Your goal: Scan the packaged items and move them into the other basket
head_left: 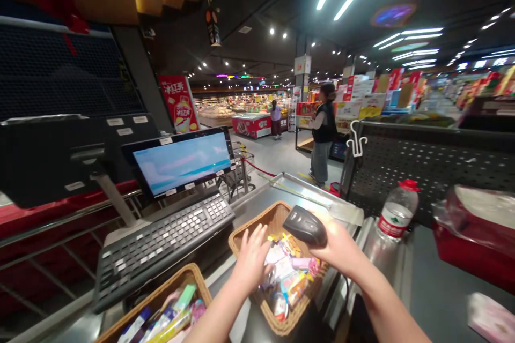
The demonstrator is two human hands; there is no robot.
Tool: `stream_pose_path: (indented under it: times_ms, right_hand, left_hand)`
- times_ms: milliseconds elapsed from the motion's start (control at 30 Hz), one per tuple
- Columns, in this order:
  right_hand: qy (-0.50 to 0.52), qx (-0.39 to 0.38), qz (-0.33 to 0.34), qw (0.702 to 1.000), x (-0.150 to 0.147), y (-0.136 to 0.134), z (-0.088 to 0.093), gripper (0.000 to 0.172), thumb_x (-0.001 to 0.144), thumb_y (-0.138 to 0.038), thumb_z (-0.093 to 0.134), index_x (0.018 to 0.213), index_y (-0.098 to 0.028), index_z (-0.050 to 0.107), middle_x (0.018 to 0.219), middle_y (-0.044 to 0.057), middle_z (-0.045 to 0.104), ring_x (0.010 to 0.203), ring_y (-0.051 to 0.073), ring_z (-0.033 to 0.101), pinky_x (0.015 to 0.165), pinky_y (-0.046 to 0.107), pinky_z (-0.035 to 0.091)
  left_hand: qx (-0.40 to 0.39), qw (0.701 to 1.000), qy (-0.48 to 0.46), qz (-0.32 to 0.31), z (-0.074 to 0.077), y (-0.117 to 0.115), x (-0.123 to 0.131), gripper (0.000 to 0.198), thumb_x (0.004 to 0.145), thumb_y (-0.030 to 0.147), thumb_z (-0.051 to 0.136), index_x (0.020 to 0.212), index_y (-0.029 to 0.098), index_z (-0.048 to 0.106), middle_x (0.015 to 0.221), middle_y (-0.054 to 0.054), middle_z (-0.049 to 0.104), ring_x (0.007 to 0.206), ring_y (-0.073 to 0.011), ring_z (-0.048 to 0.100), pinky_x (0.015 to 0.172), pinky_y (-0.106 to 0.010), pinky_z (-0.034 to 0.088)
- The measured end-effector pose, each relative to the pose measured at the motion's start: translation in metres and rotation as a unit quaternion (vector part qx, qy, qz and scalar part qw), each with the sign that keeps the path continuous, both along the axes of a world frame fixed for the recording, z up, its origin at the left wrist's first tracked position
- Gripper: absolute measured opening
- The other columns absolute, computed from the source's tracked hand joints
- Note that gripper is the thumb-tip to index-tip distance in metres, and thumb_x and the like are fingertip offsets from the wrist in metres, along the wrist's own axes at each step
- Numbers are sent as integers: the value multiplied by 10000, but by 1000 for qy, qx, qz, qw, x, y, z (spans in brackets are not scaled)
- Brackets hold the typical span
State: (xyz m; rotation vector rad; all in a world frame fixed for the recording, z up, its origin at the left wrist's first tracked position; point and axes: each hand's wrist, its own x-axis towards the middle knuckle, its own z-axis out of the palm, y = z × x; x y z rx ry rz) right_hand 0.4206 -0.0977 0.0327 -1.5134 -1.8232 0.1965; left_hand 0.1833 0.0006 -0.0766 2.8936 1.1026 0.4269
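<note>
My right hand [333, 241] is wrapped round a black handheld barcode scanner [304, 225], which hangs over the far right part of a wicker basket [281, 327]. Small colourful wrapped packets [292, 273] fill this basket. My left hand [250, 258] reaches over the basket's left side with its fingers spread. Its fingertips are close to the packets, and I cannot tell whether they touch them. A second wicker basket [203, 284], at the lower left, contains several long packages [169, 316] and is partly cut off by the frame and my left forearm.
A keyboard [164, 241] and a monitor [185, 161] stand to the left. To the right are a water bottle [399, 211], a red box [475, 246] and a black perforated panel [422, 171]. Beyond the metal counter [277, 193], a person [323, 134] stands in the aisle.
</note>
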Motion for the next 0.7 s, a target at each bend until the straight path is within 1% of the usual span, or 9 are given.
stream_pose_path:
  times_ms: [67, 133, 233, 333, 433, 500, 567, 633, 700]
  right_hand:
    - [0, 2, -11, 1000, 16, 2, 0, 442, 665, -181, 672, 1107, -183, 695, 1173, 124, 718, 1223, 350, 593, 1095, 527, 427]
    - [2, 6, -20, 1000, 31, 5, -1, 415, 663, -166, 663, 1075, -190, 704, 1127, 108, 735, 1227, 345, 594, 1116, 527, 409]
    - [10, 16, -42, 999, 53, 10, -2, 457, 645, -143, 645, 1097, -185, 696, 1147, 114, 730, 1248, 348, 584, 1121, 533, 404]
    - [8, 12, -58, 998, 73, 16, -7, 470, 645, -145, 646, 1112, -182, 690, 1157, 123, 725, 1250, 352, 582, 1129, 548, 391]
    - [13, -9, -73, 997, 90, 22, -13, 479, 658, -176, 666, 1137, -170, 679, 1188, 136, 713, 1270, 365, 566, 1153, 586, 344]
    - [21, -22, -79, 996, 98, 26, -18, 491, 662, -190, 670, 1153, -166, 669, 1210, 143, 704, 1290, 373, 550, 1167, 611, 309]
    - [27, -32, -76, 996, 104, 31, -23, 489, 660, -184, 665, 1148, -168, 664, 1208, 140, 704, 1299, 372, 544, 1171, 614, 302]
    - [33, -38, -71, 996, 108, 35, -26, 490, 656, -175, 659, 1146, -163, 658, 1212, 143, 700, 1303, 365, 541, 1168, 599, 322]
    - [39, -39, -69, 996, 110, 39, -30, 511, 655, -168, 655, 1166, -155, 645, 1231, 151, 690, 1303, 359, 542, 1170, 587, 331]
  left_hand:
    - [-19, 998, 29, -43, -8, 10, 33, 462, 793, 306, 703, 1238, 225, 610, 1604, -169, 311, 1503, -327, 231, 1194, -643, 159]
    - [-42, 993, 65, -89, -19, 20, 61, 422, 828, 264, 646, 1247, 222, 611, 1620, -165, 266, 1509, -310, 218, 1192, -651, 142]
    - [-83, 983, 112, -123, -38, 35, 95, 321, 875, 224, 546, 1174, 200, 662, 1626, -156, 245, 1509, -302, 222, 1192, -660, 125]
    - [-110, 977, 136, -119, -58, 47, 118, 286, 874, 227, 534, 1091, 173, 711, 1614, -170, 272, 1501, -323, 240, 1196, -658, 117]
    - [-127, 973, 152, -121, -76, 52, 134, 269, 789, 256, 649, 1028, 173, 743, 1592, -176, 329, 1484, -353, 275, 1203, -650, 111]
    - [-138, 971, 158, -118, -86, 52, 145, 277, 760, 244, 673, 1021, 193, 753, 1579, -156, 366, 1477, -348, 295, 1218, -621, 110]
    - [-147, 971, 157, -104, -95, 49, 154, 290, 810, 211, 599, 1055, 228, 752, 1570, -121, 397, 1475, -317, 310, 1232, -579, 121]
    - [-153, 973, 154, -84, -103, 47, 161, 372, 861, 158, 481, 1110, 261, 738, 1561, -92, 419, 1471, -279, 326, 1238, -537, 137]
    - [-158, 973, 151, -68, -108, 46, 165, 446, 874, 127, 410, 1161, 270, 720, 1558, -84, 425, 1471, -261, 328, 1242, -513, 138]
